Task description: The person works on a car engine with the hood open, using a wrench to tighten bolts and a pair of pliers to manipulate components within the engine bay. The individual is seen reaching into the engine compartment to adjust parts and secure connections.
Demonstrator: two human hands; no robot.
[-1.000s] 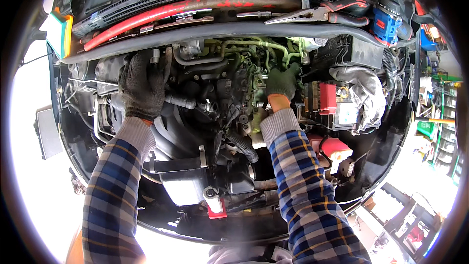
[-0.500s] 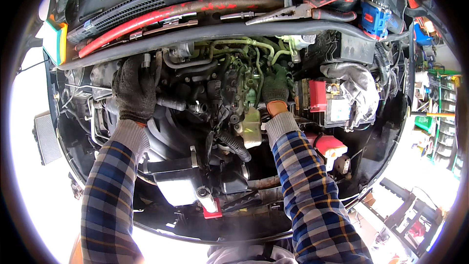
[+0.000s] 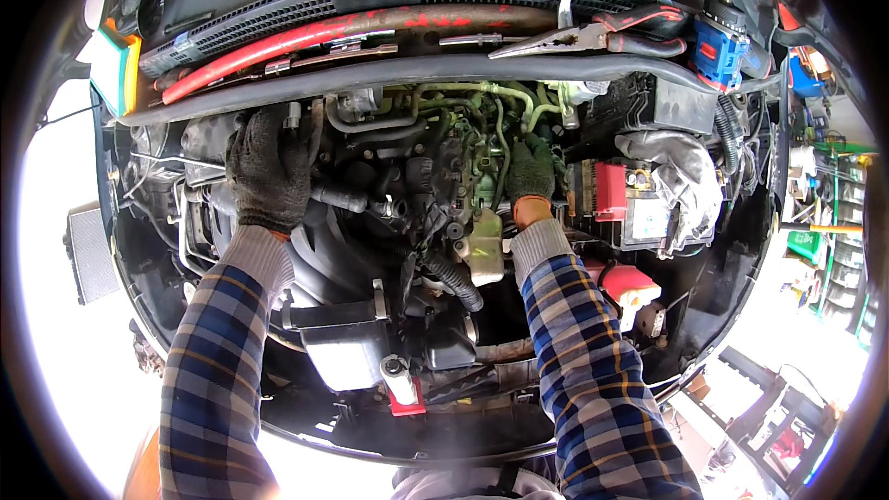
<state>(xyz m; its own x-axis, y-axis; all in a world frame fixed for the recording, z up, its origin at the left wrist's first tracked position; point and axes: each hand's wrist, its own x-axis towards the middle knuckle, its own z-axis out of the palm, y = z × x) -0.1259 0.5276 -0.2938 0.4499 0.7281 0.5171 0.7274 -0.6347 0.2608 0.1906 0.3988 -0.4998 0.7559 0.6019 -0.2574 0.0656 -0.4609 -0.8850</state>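
Both hands are in dark knit gloves, inside a car's engine bay. At the far left of the engine, my left hand point(image 3: 269, 171) curls its fingers downward, closed; what they grip is hidden. A short silver metal cylinder point(image 3: 294, 115) stands up beside its fingers. My right hand point(image 3: 532, 172) reaches in between the engine point(image 3: 456, 176) and the battery point(image 3: 645, 227). Its fingertips disappear among hoses point(image 3: 506, 120), so their grip does not show. Just below the right hand sits a pale yellowish reservoir point(image 3: 486, 250).
Along the cowl lie a red-and-brown bar point(image 3: 278, 48), socket extensions point(image 3: 335, 56), long-nose pliers point(image 3: 565, 40) and a blue cordless driver point(image 3: 719, 51). A grey cloth point(image 3: 683, 181) rests on the battery. A black-and-white box point(image 3: 343, 352) stands at the front.
The whole view has shifted slightly to the right and down in places. Both hands stay at about the same spots on the engine.
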